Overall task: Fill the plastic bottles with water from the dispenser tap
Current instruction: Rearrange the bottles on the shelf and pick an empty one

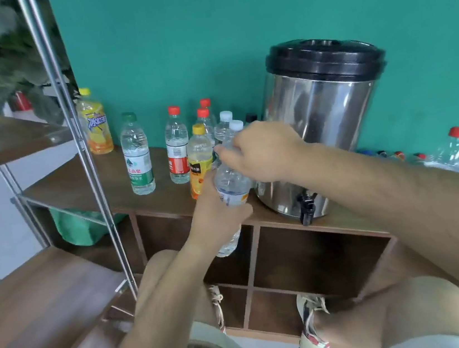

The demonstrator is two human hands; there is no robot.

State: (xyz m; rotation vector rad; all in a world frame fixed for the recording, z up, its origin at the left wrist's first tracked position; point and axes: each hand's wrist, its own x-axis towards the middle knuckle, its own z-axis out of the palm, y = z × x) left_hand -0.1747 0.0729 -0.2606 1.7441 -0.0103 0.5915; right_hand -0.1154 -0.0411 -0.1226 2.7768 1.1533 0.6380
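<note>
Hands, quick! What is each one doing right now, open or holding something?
Left hand: holding the clear bottle round its middle.
Right hand: fingers curled round that bottle's top; the cap itself is hidden.

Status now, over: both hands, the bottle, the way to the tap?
Left hand grips clear bottle by its body. Right hand grips its top. Bottle left of tap, nothing between.
</note>
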